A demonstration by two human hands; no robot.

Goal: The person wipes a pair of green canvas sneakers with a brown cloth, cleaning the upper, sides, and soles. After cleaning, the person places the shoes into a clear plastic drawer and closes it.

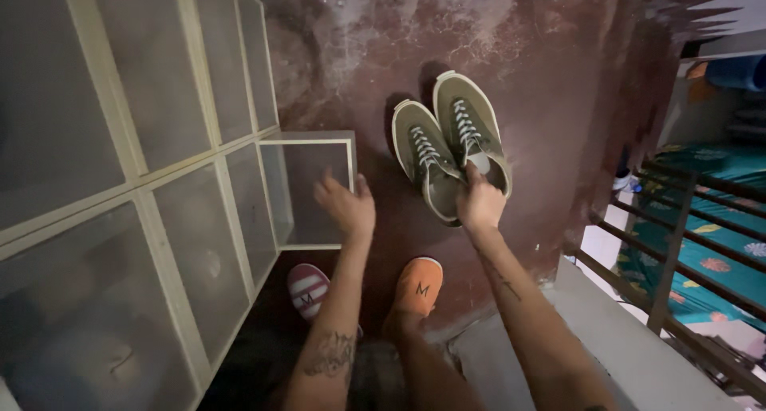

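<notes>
Cabinet of frosted boxes fills wall; one door swung open over floor. Right of cabinet, olive sneakers hang together, right hand pinching both heels. Left hand, fingers spread and empty, meets door edge. Bare floor beyond; railing farther right.

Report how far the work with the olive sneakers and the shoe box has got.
Done: the box door stands open, with the left hand at it. In hand: the right hand has a grip on the pair of olive sneakers by the heels. Left: the sneakers are outside the box, over the floor.
</notes>
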